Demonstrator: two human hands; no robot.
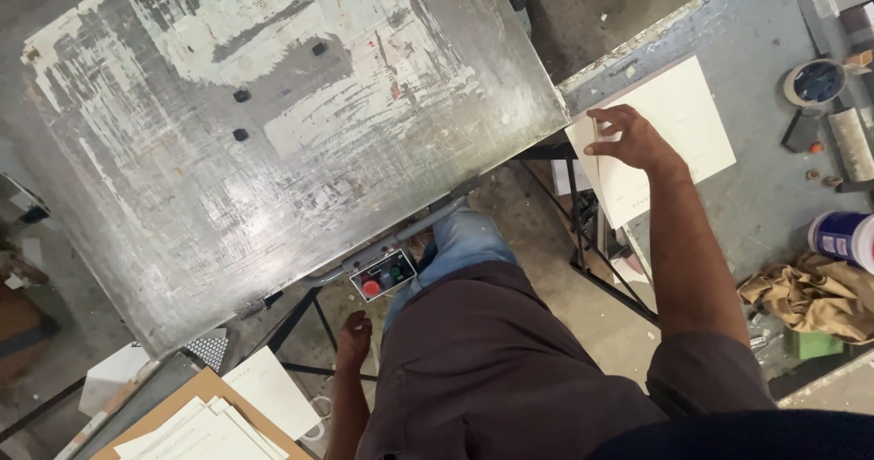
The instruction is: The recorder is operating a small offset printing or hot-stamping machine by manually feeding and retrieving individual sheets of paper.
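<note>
A small control panel (383, 275) hangs under the near edge of the metal table (273, 132), a pale rectangle with one red and one green button. At the far right, on the grey bench (765, 178), a round tub (842, 237) lies on its side, its label blue and white (lettering too small to tell). No screens or signs show.

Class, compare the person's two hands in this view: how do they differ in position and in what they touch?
The right hand is stretched out over the grey bench, while the left hand hangs low beside the leg, under the metal table. The right hand's fingers rest on the edge of a stack of cream sheets; the left hand touches nothing visible. The right hand is spread; the left is loosely curled. Both are bare.
</note>
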